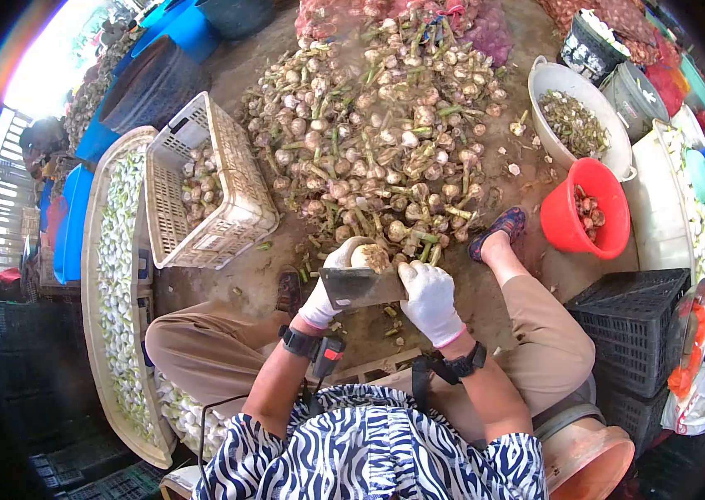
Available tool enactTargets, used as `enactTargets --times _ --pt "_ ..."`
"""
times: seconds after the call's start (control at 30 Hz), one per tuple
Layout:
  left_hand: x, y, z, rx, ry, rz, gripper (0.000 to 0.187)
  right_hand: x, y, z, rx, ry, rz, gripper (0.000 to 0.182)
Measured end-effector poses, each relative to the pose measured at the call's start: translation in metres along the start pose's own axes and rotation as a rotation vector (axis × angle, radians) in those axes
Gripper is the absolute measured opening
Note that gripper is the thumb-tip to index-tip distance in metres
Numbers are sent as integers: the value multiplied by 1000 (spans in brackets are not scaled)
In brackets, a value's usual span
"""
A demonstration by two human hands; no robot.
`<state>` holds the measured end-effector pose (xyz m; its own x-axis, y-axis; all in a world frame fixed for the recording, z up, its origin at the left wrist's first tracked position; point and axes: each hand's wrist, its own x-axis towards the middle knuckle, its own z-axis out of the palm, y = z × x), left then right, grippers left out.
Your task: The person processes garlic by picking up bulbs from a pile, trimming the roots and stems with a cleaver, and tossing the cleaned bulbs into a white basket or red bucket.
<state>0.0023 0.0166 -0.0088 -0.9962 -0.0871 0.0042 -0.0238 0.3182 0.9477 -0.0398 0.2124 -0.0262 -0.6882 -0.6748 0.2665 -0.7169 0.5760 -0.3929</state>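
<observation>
My left hand (317, 305), in a white glove, is closed around a garlic bulb (371, 257) with a dirty, brownish skin. Gripped in my right hand (430, 297), also gloved in white, is a cleaver (361, 288). Its broad dark blade lies crosswise just below the bulb and covers part of my left palm and fingers. Beyond both hands spreads a large heap of garlic bulbs (386, 125), many with green stem stubs. Several cut stem pieces (391, 312) lie on the floor beneath the blade.
To the left, a white plastic crate (217, 237) holds garlic bulbs, beside a long tray (91, 242) of pale cloves. On the right stand a red bucket (559, 218), a white basin (538, 87) with scraps and a black crate (631, 333). Net sacks (485, 29) sit behind the heap.
</observation>
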Motion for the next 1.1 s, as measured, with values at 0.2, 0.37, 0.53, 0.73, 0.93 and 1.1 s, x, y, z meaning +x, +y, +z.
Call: enactTargets --times 0.2,0.37,0.53,0.73,0.93,1.1 --pt "-24 23 -16 -212 -74 -206 65 -3 65 26 -11 -27 391 24" --pt "-14 -1 -13 57 -77 -80 66 14 6 -20 196 60 62 19" --pt "0 7 -9 -75 57 -46 75 8 37 1 46 -15 332 6" --pt "7 -18 -13 -849 243 -183 71 5 21 -3 783 127 454 8" --pt "10 -28 10 -1399 117 -102 40 9 14 33 766 -2 549 18" --pt "36 -6 -50 -1437 507 88 51 -50 57 138 549 -412 801 18"
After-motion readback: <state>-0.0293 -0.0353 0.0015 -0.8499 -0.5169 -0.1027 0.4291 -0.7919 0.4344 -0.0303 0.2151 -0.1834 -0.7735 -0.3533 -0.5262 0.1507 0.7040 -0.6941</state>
